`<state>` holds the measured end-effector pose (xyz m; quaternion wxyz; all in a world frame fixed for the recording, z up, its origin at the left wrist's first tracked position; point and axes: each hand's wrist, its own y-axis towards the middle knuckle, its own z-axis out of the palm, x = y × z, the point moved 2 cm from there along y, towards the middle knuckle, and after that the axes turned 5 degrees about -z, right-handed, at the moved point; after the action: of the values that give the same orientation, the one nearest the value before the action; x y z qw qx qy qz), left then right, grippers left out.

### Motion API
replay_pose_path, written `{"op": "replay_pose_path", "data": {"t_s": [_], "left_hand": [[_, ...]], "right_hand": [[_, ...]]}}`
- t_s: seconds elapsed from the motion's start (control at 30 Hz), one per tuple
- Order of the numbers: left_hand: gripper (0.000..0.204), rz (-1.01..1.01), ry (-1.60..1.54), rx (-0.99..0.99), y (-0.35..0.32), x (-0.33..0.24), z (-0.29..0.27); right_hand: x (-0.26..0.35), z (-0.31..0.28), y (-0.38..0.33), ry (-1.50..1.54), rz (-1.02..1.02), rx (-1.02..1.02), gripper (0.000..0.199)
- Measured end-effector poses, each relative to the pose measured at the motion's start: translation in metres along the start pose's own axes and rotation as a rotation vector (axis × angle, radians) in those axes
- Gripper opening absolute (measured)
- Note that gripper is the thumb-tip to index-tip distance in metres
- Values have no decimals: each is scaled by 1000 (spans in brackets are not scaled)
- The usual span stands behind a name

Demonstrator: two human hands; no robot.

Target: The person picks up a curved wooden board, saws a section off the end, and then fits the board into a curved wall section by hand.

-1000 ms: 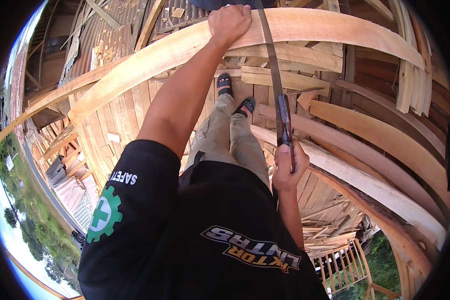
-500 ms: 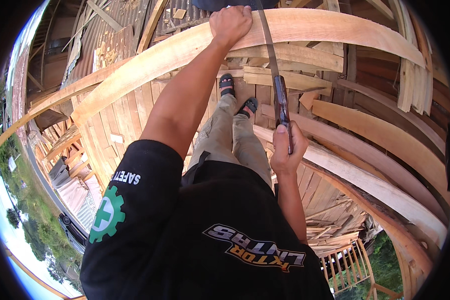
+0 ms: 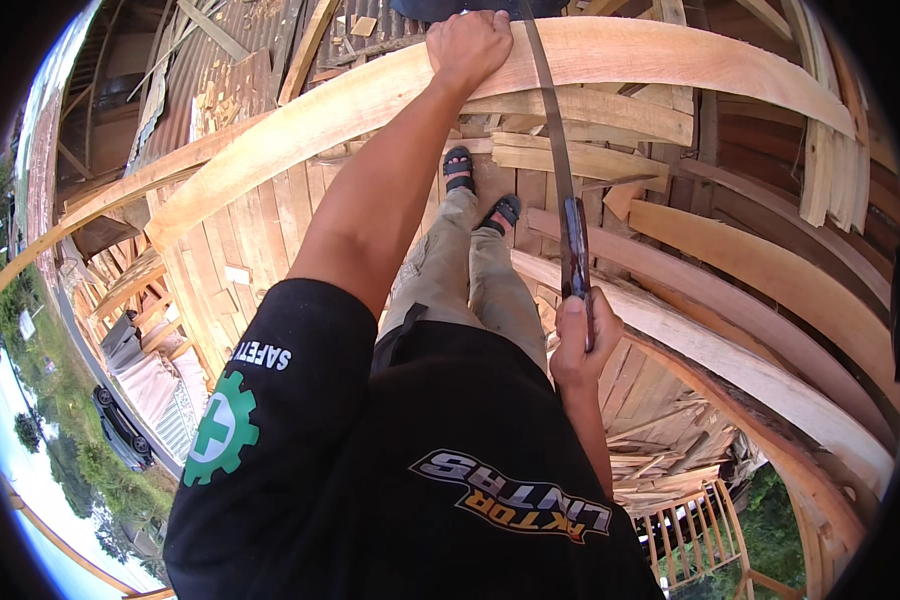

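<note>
A long pale plank lies crosswise at the top of the view and looks curved there. My left hand is closed on it with the arm stretched out, the fingers partly hidden at the far side. Just right of that hand, a handsaw crosses the plank, its long dark blade against the wood. The saw's glossy dark handle is wrapped by my right hand, held close to my body on the right. The far tip of the blade runs out at the upper edge.
Several loose boards lie to the right, and cut pieces are beneath the plank. Plank flooring is under my sandalled feet. Corrugated sheeting with scraps lies beyond. A railing stands lower right.
My right hand has drawn the saw back toward my body, so more blade shows on my side of the plank. My left hand keeps its hold on the plank.
</note>
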<state>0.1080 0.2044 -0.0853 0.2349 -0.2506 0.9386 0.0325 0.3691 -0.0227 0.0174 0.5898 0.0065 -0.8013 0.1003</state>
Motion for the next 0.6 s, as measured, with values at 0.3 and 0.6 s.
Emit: {"op": "replay_pose_path", "data": {"t_s": [0.3, 0.6], "left_hand": [[46, 11, -1, -15, -2, -2, 2], [48, -4, 11, 34, 2, 5, 9]], "right_hand": [[-3, 10, 25, 25, -5, -23, 33], [3, -28, -45, -36, -10, 8, 31]]}}
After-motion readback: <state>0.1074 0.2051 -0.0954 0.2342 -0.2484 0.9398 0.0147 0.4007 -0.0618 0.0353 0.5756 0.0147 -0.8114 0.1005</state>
